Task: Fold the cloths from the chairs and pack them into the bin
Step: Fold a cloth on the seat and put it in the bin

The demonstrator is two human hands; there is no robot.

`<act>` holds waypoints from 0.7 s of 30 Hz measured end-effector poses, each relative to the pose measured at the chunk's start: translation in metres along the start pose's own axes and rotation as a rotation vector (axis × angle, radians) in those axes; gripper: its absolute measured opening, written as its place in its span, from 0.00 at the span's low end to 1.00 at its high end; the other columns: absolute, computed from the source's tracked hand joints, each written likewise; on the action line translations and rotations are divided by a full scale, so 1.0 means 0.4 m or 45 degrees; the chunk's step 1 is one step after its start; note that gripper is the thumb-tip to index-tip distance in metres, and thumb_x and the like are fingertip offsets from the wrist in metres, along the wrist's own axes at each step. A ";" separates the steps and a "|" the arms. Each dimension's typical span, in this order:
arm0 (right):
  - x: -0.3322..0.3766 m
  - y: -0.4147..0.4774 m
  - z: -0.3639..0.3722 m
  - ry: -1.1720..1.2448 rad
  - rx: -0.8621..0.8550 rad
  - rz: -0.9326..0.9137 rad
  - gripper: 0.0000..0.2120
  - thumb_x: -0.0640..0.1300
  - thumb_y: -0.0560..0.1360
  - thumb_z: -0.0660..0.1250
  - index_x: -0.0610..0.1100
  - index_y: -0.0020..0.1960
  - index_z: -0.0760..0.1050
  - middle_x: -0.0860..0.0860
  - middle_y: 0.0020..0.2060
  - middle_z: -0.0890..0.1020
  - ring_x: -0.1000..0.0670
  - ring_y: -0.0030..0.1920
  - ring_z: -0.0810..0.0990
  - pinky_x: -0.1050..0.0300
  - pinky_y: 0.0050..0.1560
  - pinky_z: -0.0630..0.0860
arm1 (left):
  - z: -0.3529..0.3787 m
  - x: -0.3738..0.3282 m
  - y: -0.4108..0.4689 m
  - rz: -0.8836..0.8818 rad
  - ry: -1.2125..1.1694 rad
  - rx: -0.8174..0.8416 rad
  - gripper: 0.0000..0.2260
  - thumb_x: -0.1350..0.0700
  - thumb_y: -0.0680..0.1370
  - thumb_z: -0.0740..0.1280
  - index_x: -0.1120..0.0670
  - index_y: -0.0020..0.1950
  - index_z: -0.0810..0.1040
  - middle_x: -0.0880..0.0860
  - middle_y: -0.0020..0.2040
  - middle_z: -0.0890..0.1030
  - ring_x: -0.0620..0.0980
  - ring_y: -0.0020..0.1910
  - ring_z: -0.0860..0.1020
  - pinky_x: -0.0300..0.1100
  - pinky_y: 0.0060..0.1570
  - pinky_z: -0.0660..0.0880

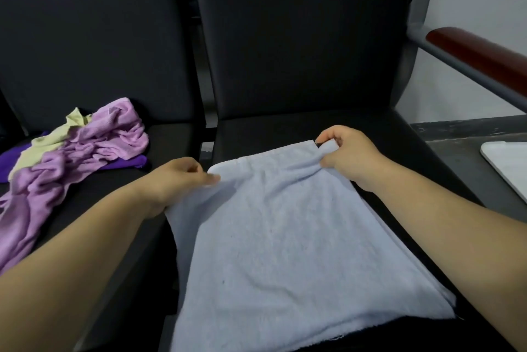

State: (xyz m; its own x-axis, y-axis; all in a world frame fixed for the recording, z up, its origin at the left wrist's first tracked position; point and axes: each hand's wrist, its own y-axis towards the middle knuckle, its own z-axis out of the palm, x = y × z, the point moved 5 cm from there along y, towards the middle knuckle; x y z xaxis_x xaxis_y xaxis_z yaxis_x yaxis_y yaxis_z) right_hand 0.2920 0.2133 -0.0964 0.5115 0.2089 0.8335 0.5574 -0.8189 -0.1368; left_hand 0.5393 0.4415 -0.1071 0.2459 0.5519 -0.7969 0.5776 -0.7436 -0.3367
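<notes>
From the head camera, a pale blue cloth [285, 237] lies spread over the seat of the right chair [285, 129], its near edge reaching toward the person. The left hand [176, 177] pinches the cloth's far left corner, its fingers [211, 179] closed narrowly on the hem. The right hand [348, 152] grips the far right corner, fingers curled round a bunched fold. Both forearms reach in from the near side.

On the left chair [85, 38] sits a crumpled heap: a lilac cloth [85, 157] on top, a yellow-green cloth [48, 140] beneath it and a dark purple cloth [131, 162] showing at its right edge. A red-brown armrest [479, 52] runs along the far right.
</notes>
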 end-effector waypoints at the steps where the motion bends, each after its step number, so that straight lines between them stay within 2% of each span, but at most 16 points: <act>1: 0.004 -0.003 0.000 0.070 0.009 -0.008 0.19 0.30 0.73 0.71 0.53 0.53 0.79 0.53 0.52 0.80 0.51 0.52 0.79 0.56 0.44 0.78 | 0.000 0.000 0.001 -0.042 0.031 -0.043 0.17 0.44 0.71 0.77 0.56 0.42 0.79 0.55 0.38 0.83 0.52 0.37 0.79 0.45 0.39 0.73; 3: 0.006 -0.006 0.000 0.166 0.012 -0.026 0.21 0.28 0.74 0.70 0.53 0.55 0.79 0.52 0.52 0.81 0.51 0.52 0.81 0.56 0.45 0.79 | -0.011 -0.001 0.004 -0.076 0.291 -0.134 0.14 0.42 0.76 0.73 0.53 0.45 0.83 0.54 0.42 0.85 0.51 0.41 0.81 0.43 0.41 0.75; 5: 0.004 -0.005 -0.003 0.255 -0.006 -0.037 0.23 0.27 0.74 0.70 0.53 0.58 0.79 0.53 0.51 0.84 0.53 0.52 0.83 0.58 0.46 0.80 | -0.018 -0.012 0.004 0.027 0.511 -0.175 0.09 0.46 0.76 0.74 0.51 0.44 0.84 0.51 0.41 0.84 0.49 0.42 0.81 0.40 0.38 0.74; 8: 0.000 0.001 -0.005 0.273 -0.060 -0.069 0.23 0.28 0.75 0.71 0.53 0.60 0.78 0.56 0.50 0.86 0.56 0.53 0.84 0.59 0.50 0.80 | -0.036 -0.026 0.000 0.265 0.428 -0.286 0.05 0.57 0.75 0.75 0.53 0.42 0.81 0.53 0.38 0.83 0.47 0.33 0.77 0.38 0.30 0.72; 11: -0.006 0.007 -0.004 0.091 -0.076 -0.049 0.24 0.32 0.75 0.73 0.52 0.65 0.75 0.56 0.52 0.83 0.54 0.54 0.82 0.59 0.51 0.79 | -0.052 -0.018 0.004 0.308 0.407 -0.411 0.06 0.60 0.75 0.73 0.52 0.42 0.79 0.53 0.37 0.82 0.49 0.31 0.76 0.41 0.30 0.72; 15: -0.033 0.012 0.006 -0.149 0.032 0.123 0.28 0.37 0.72 0.77 0.50 0.68 0.73 0.53 0.54 0.83 0.51 0.52 0.81 0.58 0.41 0.74 | -0.024 0.018 0.026 0.247 0.628 -0.307 0.07 0.60 0.74 0.72 0.48 0.45 0.79 0.48 0.39 0.82 0.49 0.39 0.80 0.41 0.35 0.73; 18: -0.032 0.017 0.007 -0.170 0.018 0.160 0.22 0.44 0.73 0.77 0.51 0.65 0.76 0.53 0.54 0.80 0.51 0.51 0.80 0.54 0.47 0.78 | -0.011 0.020 0.034 0.232 0.656 -0.300 0.03 0.53 0.76 0.72 0.47 0.46 0.79 0.46 0.40 0.82 0.47 0.40 0.80 0.40 0.38 0.73; 21: -0.022 0.027 0.009 -0.108 -0.043 0.131 0.17 0.50 0.76 0.75 0.49 0.63 0.78 0.55 0.52 0.78 0.53 0.51 0.78 0.52 0.54 0.78 | 0.005 0.012 0.046 0.187 0.661 -0.310 0.06 0.46 0.78 0.71 0.47 0.45 0.79 0.45 0.41 0.81 0.46 0.41 0.79 0.42 0.38 0.71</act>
State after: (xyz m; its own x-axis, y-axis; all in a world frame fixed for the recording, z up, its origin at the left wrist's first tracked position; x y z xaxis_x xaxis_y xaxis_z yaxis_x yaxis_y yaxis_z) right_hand 0.2957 0.2046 -0.1070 0.6192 0.1661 0.7675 0.4774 -0.8557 -0.1999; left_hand 0.5497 0.4298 -0.1182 0.6501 0.6080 -0.4558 0.6558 -0.7519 -0.0676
